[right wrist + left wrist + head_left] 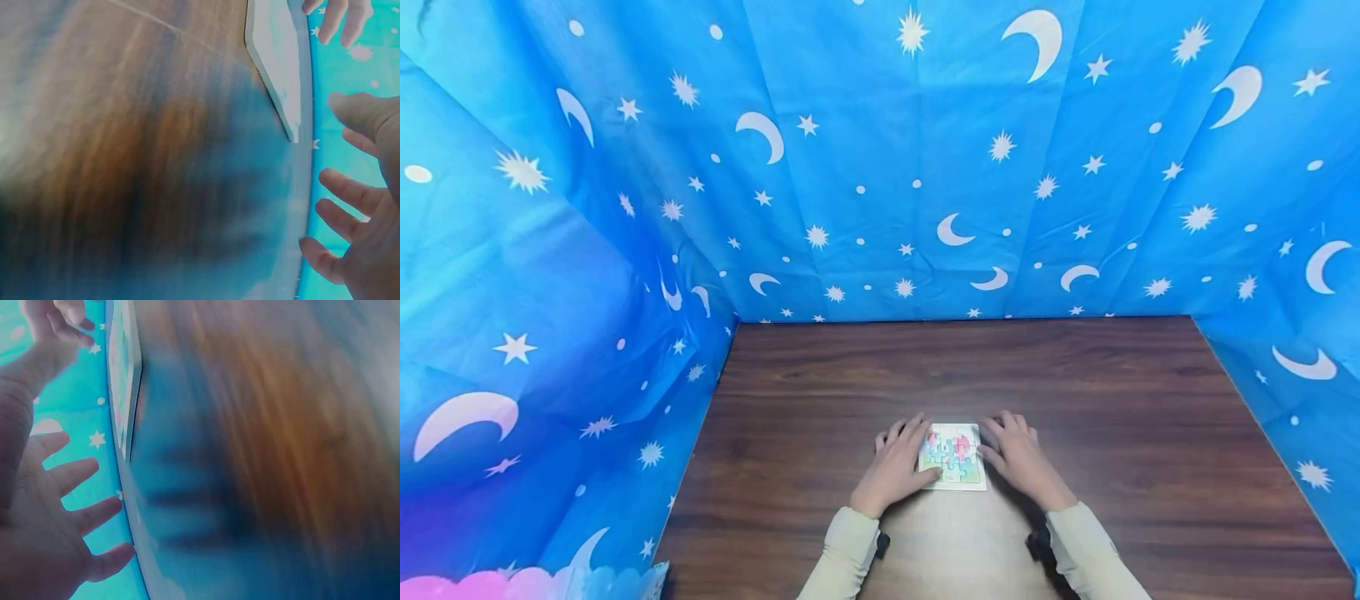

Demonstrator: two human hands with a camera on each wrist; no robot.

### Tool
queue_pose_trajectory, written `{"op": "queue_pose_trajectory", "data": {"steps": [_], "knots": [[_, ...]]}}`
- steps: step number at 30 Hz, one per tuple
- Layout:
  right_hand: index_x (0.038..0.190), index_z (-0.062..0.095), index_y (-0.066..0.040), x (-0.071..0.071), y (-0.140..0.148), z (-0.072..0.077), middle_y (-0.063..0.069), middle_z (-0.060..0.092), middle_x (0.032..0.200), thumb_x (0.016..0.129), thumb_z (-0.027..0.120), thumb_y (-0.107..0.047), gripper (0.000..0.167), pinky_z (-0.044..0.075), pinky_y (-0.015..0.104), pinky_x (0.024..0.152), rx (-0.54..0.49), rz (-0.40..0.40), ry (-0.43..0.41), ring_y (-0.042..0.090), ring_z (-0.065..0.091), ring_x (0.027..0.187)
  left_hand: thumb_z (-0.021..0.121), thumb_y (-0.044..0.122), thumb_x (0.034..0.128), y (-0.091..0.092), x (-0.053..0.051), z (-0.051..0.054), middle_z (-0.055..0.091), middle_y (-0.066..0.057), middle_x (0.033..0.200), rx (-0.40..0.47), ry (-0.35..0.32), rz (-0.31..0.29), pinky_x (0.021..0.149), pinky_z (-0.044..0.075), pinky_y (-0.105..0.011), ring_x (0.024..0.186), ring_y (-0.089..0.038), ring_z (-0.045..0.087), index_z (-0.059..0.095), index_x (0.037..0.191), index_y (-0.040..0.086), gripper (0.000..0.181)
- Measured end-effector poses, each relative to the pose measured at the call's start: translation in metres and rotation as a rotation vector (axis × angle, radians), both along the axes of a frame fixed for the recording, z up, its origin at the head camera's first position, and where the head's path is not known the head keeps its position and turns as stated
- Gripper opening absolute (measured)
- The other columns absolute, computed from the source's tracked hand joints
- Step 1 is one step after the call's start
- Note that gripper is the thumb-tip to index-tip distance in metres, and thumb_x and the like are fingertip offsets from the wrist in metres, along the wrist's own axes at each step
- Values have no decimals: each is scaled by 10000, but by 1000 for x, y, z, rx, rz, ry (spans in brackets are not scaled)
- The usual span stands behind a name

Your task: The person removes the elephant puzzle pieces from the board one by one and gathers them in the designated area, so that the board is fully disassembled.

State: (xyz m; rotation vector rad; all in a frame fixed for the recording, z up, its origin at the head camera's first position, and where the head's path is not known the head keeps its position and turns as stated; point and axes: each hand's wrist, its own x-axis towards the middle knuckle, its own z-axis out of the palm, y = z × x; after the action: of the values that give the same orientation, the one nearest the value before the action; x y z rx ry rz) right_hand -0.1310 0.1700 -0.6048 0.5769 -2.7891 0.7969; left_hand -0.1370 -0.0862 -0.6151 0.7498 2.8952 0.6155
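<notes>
A small square jigsaw puzzle (957,473) in a white-edged board lies flat on the brown wooden table, with a pink and green picture on its face. My left hand (893,465) is at its left side, thumb overlapping the board's lower left edge in the head view. On the other side is my right hand (1022,462), its thumb close to the right edge. Both the left hand (56,519) and the right hand (359,212) have spread fingers in the wrist views and grip nothing. Whether any fingertip touches the board I cannot tell.
The dark wood-grain table (820,375) extends around the puzzle. A blue cloth (880,150) with white moons and stars hangs behind it and along both sides. Scalloped pink and blue trim (535,583) shows at the lower left corner.
</notes>
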Motion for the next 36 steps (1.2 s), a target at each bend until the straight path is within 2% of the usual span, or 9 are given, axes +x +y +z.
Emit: {"op": "queue_pose_trajectory", "data": {"steps": [5, 12, 20, 27, 32, 36], "knots": [[1236, 666, 8, -9, -2, -4, 222, 596, 1143, 872, 785, -123, 405, 425, 564, 790, 15, 5, -45, 420, 536, 1055, 694, 441, 926, 9, -1, 0, 363, -109, 1600, -32, 25, -21, 977, 373, -620, 1397, -374, 389, 451, 1532, 220, 689], [1135, 713, -30, -14, -3, -6, 187, 596, 1097, 855, 796, -120, 306, 395, 530, 750, 9, -12, -66, 409, 533, 1020, 737, 353, 895, 14, 2, 0, 469, -119, 1522, -77, 87, -67, 919, 416, -564, 1374, -296, 451, 531, 1474, 256, 622], [1150, 743, -66, -17, -1, -9, 139, 569, 1055, 851, 807, -141, 315, 368, 467, 718, 30, 9, -77, 360, 510, 973, 614, 259, 979, 19, 4, -2, 400, -94, 1566, -194, 87, -161, 830, 396, -472, 1360, -390, 418, 506, 1496, 364, 539], [1136, 743, -85, -23, -3, -8, 127, 576, 1062, 856, 800, -136, 291, 373, 468, 721, 13, 16, -121, 351, 507, 972, 534, 281, 1038, 20, 5, 2, 405, -46, 1570, -289, 94, -202, 857, 426, -513, 1401, -428, 365, 527, 1468, 410, 449], [1120, 720, -78, -25, -3, -11, 147, 592, 1096, 832, 811, -129, 306, 383, 503, 745, -21, 10, -119, 388, 514, 1020, 539, 255, 1029, 22, 3, 2, 422, -65, 1556, -282, 98, -224, 889, 421, -530, 1414, -359, 374, 548, 1460, 383, 450], [1112, 699, -73, -24, 0, -11, 156, 601, 1110, 821, 816, -125, 318, 394, 520, 749, -46, 16, -116, 404, 517, 1043, 537, 241, 1027, 25, 3, 4, 421, -77, 1558, -272, 58, -218, 918, 412, -559, 1412, -339, 382, 564, 1448, 374, 443]]}}
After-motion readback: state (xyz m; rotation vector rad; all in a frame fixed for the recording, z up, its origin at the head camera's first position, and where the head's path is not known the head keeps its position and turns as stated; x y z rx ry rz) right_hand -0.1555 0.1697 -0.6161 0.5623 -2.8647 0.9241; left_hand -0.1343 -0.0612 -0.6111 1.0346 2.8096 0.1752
